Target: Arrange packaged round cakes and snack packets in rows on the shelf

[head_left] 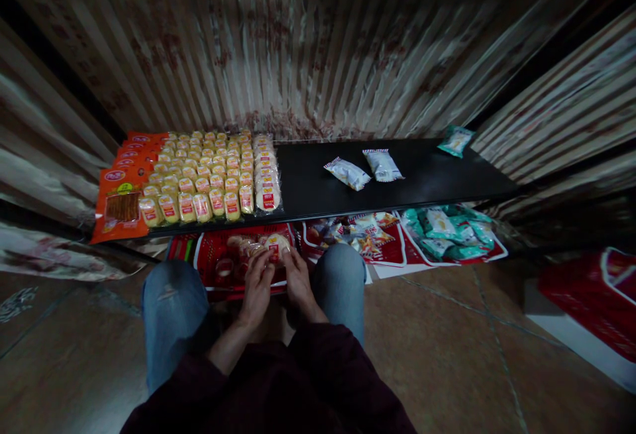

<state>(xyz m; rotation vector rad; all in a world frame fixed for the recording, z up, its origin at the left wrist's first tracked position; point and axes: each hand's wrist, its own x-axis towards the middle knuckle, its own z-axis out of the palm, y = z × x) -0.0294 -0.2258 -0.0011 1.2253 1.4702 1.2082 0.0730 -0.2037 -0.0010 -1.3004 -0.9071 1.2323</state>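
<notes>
Between my knees, both hands are closed on one round, pale packaged cake (277,244) with a red label. My left hand (258,281) grips its left side and my right hand (298,278) its right side. Just below the cake is a red basket (203,268) with more wrapped round cakes inside. On the black shelf (308,189) above, a column of similar round cakes (268,182) runs front to back. To their left stand tight rows of small yellow packaged cakes (201,185), then orange snack packets (116,202) at the shelf's left end.
Two white packets (382,165) lie mid-shelf, and a teal packet (455,141) sits at its far right. Below are red baskets with mixed packets (365,232) and teal packets (447,232). A red basket (591,301) stands on the floor at right. Pleated curtains (298,56) surround the shelf.
</notes>
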